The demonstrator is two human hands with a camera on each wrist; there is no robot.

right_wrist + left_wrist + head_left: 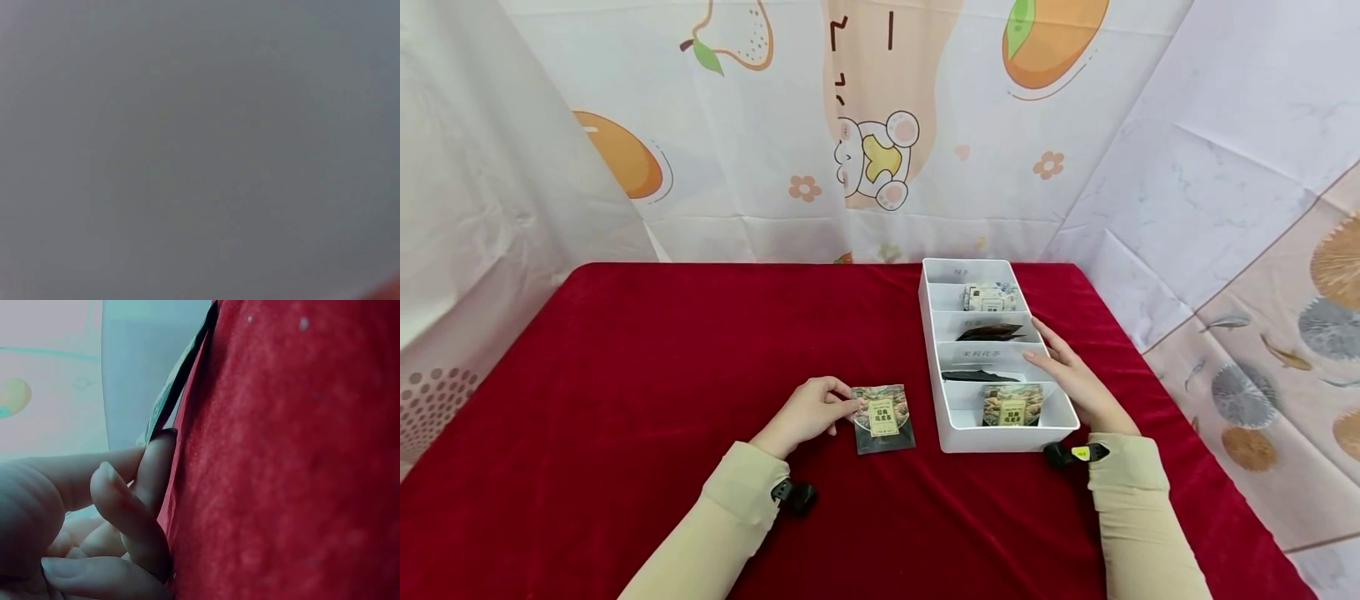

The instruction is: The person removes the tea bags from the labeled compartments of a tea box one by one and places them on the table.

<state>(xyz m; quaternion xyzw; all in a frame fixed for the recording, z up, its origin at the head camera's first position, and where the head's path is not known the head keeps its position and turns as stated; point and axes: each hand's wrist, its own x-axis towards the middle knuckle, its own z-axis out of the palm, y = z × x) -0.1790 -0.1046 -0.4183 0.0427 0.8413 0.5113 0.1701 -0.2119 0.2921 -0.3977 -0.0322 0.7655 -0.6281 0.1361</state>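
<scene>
Around box (1000,441) of packets (1012,407), right hand's (1081,387) apparent grip; sachet (884,421) in left hand's (808,412) pinch.

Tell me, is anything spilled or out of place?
Nothing looks spilled. A square, green-and-black sachet, pinched in the left hand, looks misplaced outside the white, rectangular plastic box, whose front compartment holds a matching one.

Your worktop (625,367) carries a red cloth (805,325) that looks velvety, matt and softly napped. Toward its right edge, your white box (992,441) looks like smooth plastic with a faint sheen. Your sachet (887,439) seems smooth printed film. Beyond the far edge, your hanging sheet (752,150) looks thin and creased.
</scene>
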